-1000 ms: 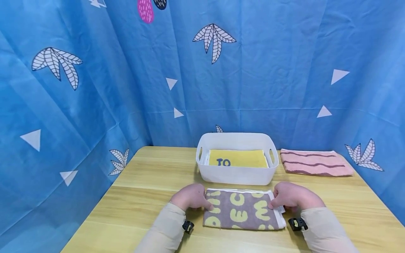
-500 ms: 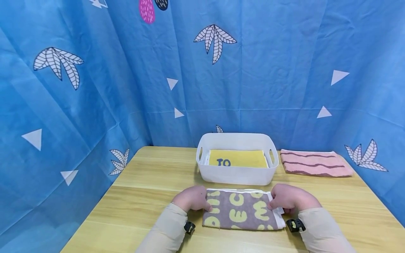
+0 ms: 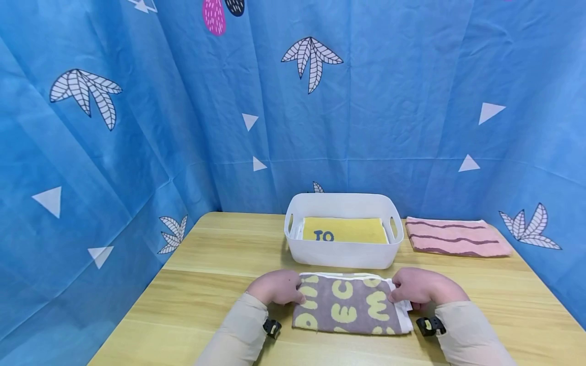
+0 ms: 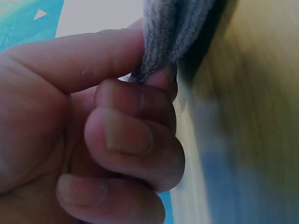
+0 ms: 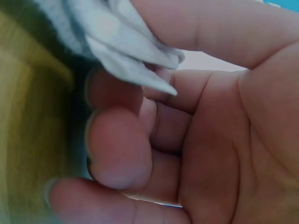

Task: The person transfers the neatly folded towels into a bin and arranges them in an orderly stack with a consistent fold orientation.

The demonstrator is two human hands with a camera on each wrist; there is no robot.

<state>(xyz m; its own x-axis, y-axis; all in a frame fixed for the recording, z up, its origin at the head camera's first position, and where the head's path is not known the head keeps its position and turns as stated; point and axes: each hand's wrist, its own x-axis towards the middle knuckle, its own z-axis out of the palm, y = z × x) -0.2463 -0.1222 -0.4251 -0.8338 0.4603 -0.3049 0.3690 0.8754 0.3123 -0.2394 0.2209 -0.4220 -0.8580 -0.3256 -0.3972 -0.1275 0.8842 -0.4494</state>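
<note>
A folded greyish-purple towel [image 3: 345, 305] with yellow letters lies in front of the white basket. My left hand [image 3: 279, 287] pinches its left edge, thumb on top and fingers curled below. In the left wrist view the grey knit edge [image 4: 161, 37] sits between thumb and fingers. At the other end, my right hand [image 3: 423, 285] pinches the white-bordered right edge. The right wrist view has the white folded layers [image 5: 124, 39] held between thumb and fingers. How far the towel is off the table cannot be told.
Behind the towel stands a white basket [image 3: 341, 256] holding a folded yellow towel [image 3: 352, 230] with blue letters. A pink towel [image 3: 458, 237] with dark wavy stripes lies folded at the back right. Blue patterned curtains [image 3: 389, 101] border the wooden table [image 3: 220, 254].
The towel and both hands stay nearly in place; the hands have shifted only slightly. The camera view has moved a little. Both hands keep their pinch on the towel's ends.
</note>
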